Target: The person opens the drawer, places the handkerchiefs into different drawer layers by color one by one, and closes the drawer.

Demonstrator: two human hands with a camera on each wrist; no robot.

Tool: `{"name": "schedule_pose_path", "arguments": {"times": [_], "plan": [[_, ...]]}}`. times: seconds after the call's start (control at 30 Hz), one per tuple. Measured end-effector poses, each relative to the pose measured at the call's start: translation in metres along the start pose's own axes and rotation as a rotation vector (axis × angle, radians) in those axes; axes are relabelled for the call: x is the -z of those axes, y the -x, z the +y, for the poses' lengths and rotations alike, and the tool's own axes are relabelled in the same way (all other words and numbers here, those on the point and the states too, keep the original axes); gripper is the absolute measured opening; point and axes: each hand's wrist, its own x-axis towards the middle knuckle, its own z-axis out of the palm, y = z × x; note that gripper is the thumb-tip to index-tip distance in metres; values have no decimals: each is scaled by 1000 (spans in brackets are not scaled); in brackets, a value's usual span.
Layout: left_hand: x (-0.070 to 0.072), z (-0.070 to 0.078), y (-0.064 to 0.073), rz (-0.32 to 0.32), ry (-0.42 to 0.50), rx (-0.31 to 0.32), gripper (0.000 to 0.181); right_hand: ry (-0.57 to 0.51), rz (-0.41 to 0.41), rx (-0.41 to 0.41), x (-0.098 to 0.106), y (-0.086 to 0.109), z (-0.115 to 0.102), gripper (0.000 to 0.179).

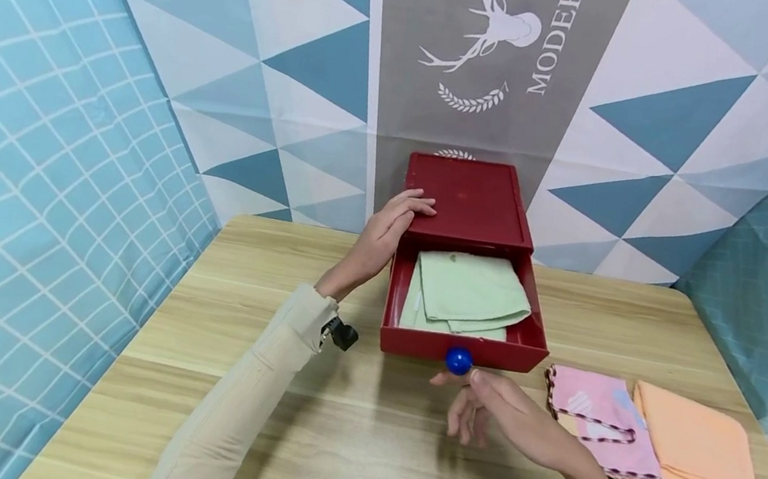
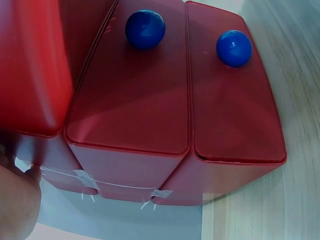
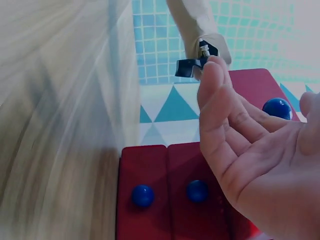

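Observation:
A red drawer cabinet [image 1: 465, 193] stands on the table, its top drawer [image 1: 407, 344] pulled out. Inside the drawer lies a folded pale green cloth [image 1: 471, 289]. My left hand [image 1: 385, 232] rests on the cabinet's left top edge, fingers over the top; the left wrist view catches only part of that hand [image 2: 17, 200]. Close to the drawer's blue knob [image 1: 459, 360] is my right hand [image 1: 513, 419], thumb tip beside the knob and index finger just below it. In the right wrist view, that hand [image 3: 260, 165] has loosely bent fingers, with the knob [image 3: 277, 107] near the thumb.
Two lower drawers with blue knobs [image 2: 145, 29] are closed. To the right of the cabinet, a folded pink patterned cloth [image 1: 620, 428] and a folded orange cloth [image 1: 705, 439] lie on the wooden table [image 1: 345, 442]. Patterned wall coverings [image 1: 302, 86] rise behind and at the sides.

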Motion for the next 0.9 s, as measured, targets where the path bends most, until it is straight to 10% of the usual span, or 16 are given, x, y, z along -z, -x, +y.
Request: {"name": "schedule_pose_path", "arguments": {"times": [0.63,0.9], "plan": [[-1,0,0,8,29,9,35,-340,-99,-9,-1,-21,8,55],[1,1,-1,0,46,3,34,-285,-46,25,-2,-24,7,53]]}}
